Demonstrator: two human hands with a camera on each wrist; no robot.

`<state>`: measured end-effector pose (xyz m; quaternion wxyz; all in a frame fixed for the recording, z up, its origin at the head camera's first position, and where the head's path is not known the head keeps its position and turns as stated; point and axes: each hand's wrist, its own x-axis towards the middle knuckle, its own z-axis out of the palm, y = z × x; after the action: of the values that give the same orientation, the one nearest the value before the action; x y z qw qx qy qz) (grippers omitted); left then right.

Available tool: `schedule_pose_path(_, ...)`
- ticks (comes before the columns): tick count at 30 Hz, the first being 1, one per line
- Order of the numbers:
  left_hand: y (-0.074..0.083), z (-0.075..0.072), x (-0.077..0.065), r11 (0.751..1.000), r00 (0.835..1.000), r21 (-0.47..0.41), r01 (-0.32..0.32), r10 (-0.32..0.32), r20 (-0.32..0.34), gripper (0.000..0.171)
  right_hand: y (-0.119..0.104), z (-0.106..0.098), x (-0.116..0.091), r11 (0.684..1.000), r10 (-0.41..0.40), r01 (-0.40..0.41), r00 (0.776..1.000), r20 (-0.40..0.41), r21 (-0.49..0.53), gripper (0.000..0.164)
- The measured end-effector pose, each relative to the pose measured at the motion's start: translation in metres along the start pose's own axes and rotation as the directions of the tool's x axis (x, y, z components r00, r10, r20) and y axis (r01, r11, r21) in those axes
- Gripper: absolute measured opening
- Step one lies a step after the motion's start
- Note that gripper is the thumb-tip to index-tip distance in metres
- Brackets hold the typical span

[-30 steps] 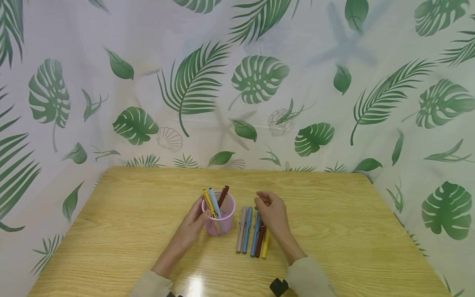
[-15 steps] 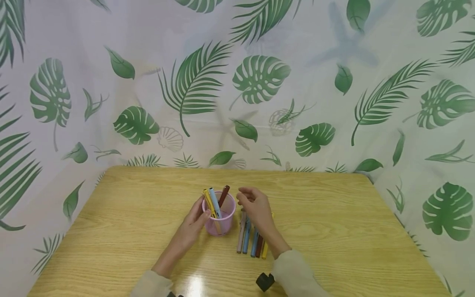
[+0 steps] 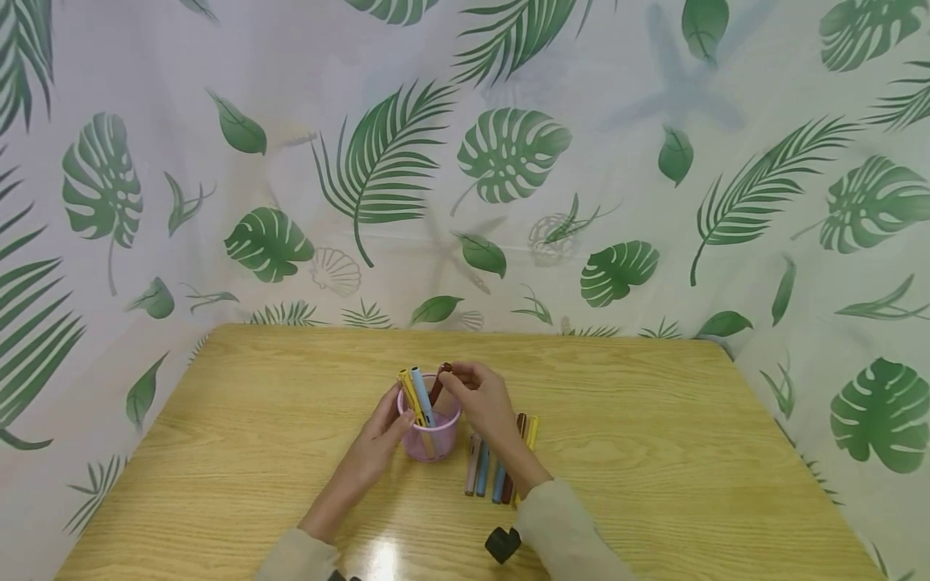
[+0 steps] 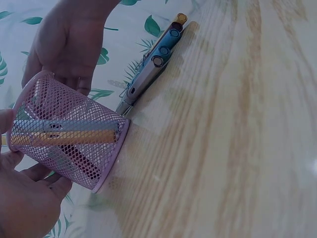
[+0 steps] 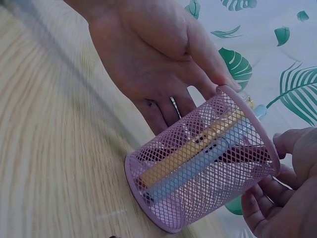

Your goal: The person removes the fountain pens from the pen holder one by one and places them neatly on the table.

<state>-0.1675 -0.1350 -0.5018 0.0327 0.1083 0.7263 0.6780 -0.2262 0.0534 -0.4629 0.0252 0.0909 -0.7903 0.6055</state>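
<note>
A pink mesh pen cup (image 3: 429,442) stands on the table, and my left hand (image 3: 374,440) grips its left side, thumb at the rim and fingers round the wall. Inside lean a yellow pen (image 3: 408,389), a light blue pen (image 3: 422,395) and a dark red pen (image 3: 437,390). My right hand (image 3: 483,403) reaches over the rim and pinches the upper end of that dark red pen between thumb and fingers. In the right wrist view, the dark red pen (image 5: 242,154) shows through the mesh, its foot low in the cup.
Right of the cup lies a row of pens: a greyish one (image 3: 472,468), blue ones (image 3: 498,484), another dark red one (image 3: 521,424) and another yellow one (image 3: 534,432), partly under my right forearm. The wooden table (image 3: 654,428) ends at a leaf-patterned curtain (image 3: 407,274).
My right hand has moved left from above the row of pens to the cup and taken hold of the dark red pen's top. The left hand keeps its grip on the cup.
</note>
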Motion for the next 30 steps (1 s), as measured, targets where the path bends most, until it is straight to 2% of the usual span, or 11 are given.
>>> schedule_pose_path(6, 0.001, 0.0, 0.001, 1.0, 1.0, -0.012, -0.003, 0.003, -0.002, 0.066, -0.002, 0.006, 0.0, 0.999, -0.028, 0.028, 1.0, -0.004, 0.026, 0.032)
schedule_pose_path(15, 0.001, 0.0, 0.0, 1.0, 1.0, -0.031, -0.002, 0.002, 0.012, 0.065, -0.001, 0.009, 0.001, 1.0, -0.011, 0.011, 1.0, -0.014, 0.006, 0.028)
schedule_pose_path(24, 0.001, 0.001, 0.0, 0.999, 0.999, -0.029, -0.035, 0.035, 0.001, 0.065, 0.003, 0.004, -0.002, 1.0, -0.02, 0.021, 0.999, -0.031, 0.022, 0.025)
schedule_pose_path(30, 0.001, 0.001, 0.0, 0.999, 0.999, -0.029, -0.032, 0.032, 0.006, 0.065, 0.001, -0.002, -0.008, 0.999, -0.009, 0.011, 0.999, -0.042, 0.031, 0.026)
